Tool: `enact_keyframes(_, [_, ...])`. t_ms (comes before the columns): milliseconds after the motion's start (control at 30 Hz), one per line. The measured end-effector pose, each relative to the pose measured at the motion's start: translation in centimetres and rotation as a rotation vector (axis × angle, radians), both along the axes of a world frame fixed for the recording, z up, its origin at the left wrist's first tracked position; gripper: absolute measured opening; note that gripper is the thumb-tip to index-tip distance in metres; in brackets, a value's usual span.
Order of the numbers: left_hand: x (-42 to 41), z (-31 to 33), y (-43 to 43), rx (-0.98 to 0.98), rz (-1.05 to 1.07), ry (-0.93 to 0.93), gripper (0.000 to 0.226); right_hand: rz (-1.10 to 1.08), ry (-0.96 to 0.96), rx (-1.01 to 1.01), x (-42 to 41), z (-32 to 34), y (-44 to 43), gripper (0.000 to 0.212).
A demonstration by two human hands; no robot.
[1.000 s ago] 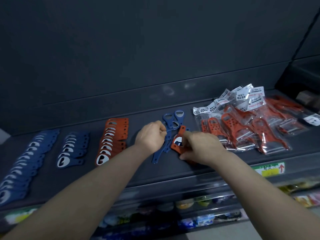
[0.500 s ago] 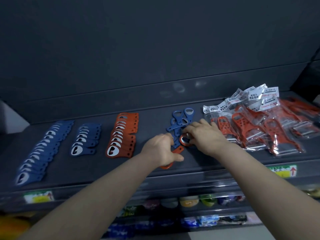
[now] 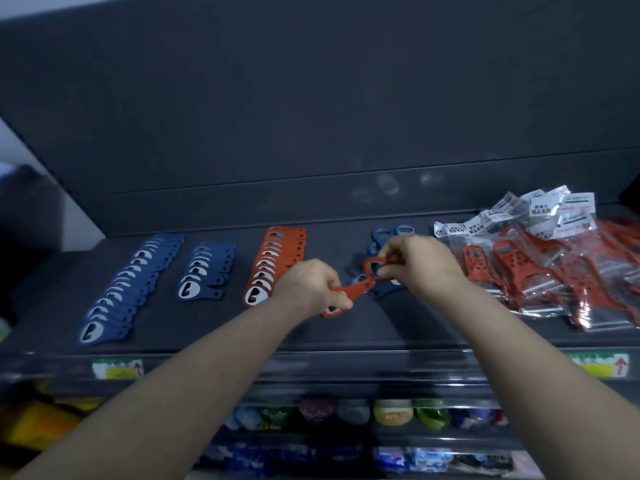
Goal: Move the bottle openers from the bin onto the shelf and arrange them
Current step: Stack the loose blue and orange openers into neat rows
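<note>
Both hands hold one orange opener [image 3: 356, 289] over the shelf [image 3: 398, 327]: the left hand [image 3: 311, 289] grips its lower end, the right hand [image 3: 419, 265] pinches its ring. Left of that opener lie a long blue row [image 3: 128, 285], a short blue row [image 3: 204, 271] and an orange row [image 3: 273, 261]. Loose blue openers [image 3: 381, 237] sit behind it, bagged orange tools [image 3: 540, 271] to its right.

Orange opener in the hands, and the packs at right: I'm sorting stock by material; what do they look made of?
The orange opener, gripped by the left hand and right hand, looks like thin flat metal with a matte orange coating, though plastic is possible: slim, dull, no glare. The packs are glossy clear plastic film, judging by the bright reflections.
</note>
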State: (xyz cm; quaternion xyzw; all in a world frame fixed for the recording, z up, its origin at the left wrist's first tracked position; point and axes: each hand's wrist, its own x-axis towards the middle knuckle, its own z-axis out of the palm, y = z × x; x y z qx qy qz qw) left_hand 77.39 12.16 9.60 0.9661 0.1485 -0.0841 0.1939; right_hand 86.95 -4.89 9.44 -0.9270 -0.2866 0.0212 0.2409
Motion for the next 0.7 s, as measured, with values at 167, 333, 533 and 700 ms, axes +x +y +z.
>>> enact_keyframes(167, [-4.4, 0.5, 8.2, -0.049, 0.025, 0.001, 0.011, 0.098, 0.146, 0.109, -3.2, 0.5, 4.5, 0.014])
enact_keyframes(333, [-6.7, -0.5, 12.2, -0.071, 0.059, 0.027, 0.018, 0.141, 0.205, 0.057, -6.8, -0.7, 8.6, 0.013])
enact_keyframes(533, [-6.0, -2.1, 12.9, -0.055, 0.084, -0.105, 0.031, 0.086, 0.138, -0.083, -9.1, -1.3, 10.4, 0.021])
enact_keyframes(700, [-5.9, -2.9, 13.7, -0.015, 0.015, -0.21, 0.03, 0.048, 0.191, 0.007, -10.3, -2.2, 12.6, 0.016])
